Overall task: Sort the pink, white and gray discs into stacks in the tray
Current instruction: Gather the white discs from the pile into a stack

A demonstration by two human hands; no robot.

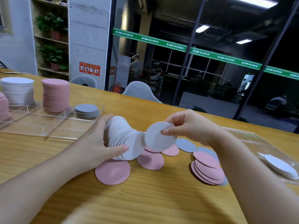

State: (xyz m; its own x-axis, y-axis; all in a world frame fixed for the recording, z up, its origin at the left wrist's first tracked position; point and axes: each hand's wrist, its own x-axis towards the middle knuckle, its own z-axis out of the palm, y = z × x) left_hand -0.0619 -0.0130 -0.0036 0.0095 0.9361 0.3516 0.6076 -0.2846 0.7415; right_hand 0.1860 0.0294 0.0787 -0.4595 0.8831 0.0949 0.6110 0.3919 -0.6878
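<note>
Clear tray (48, 126), far left: white, pink and gray stacks stood inside. A fanned bundle of white discs (123, 138) is gripped by the left hand (97, 143); one white disc (159, 136) is pinched by the right hand (186, 125). Risk: the bundle could be spilled (loosely fanned) onto loose pink discs (150, 160) below.

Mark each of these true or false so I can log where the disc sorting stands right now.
1. The left hand grips a bundle of white discs. True.
2. The right hand pinches a pink disc. False: it pinches a single white disc.
3. The gray stack in the tray is the tallest there. False: the pink stack and white stack stand far taller.
4. Loose pink discs lie on the table. True.
</note>
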